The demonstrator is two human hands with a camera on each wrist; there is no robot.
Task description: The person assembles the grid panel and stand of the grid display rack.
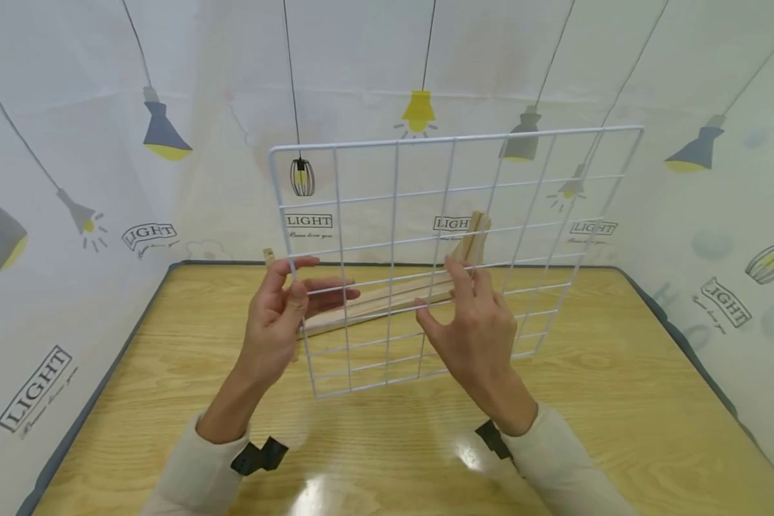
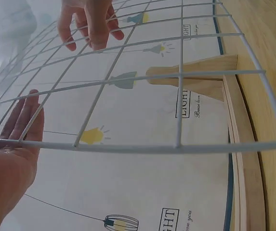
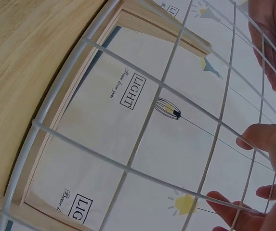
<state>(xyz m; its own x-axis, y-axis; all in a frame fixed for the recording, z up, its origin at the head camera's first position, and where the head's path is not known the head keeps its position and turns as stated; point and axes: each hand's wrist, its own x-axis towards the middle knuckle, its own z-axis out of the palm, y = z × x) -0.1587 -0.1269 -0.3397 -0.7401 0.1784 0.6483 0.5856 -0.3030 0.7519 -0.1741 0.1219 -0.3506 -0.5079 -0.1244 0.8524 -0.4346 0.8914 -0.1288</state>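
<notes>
A white wire grid panel [image 1: 419, 247] is held up at a tilt above the table. My left hand [image 1: 276, 315] grips its left edge, the thumb in front and the fingers spread behind the wires. In the left wrist view, the edge wire runs between that thumb and the fingers. My right hand [image 1: 480, 322] is at the right-centre of the panel, thumb and fingers apart, with fingertips right at the wires. Behind the panel, a light wooden frame [image 1: 374, 301] stands on the table, with long rails and a raised end piece [image 1: 474, 240], partly hidden by the hands and wires.
The wood-grain table [image 1: 374, 437] has a dark edging strip at its back and sides. Beyond it, a pale backdrop [image 1: 219, 179] printed with lamps and lettering rises on several sides. A black wrist strap [image 1: 258, 456] sits at the left cuff.
</notes>
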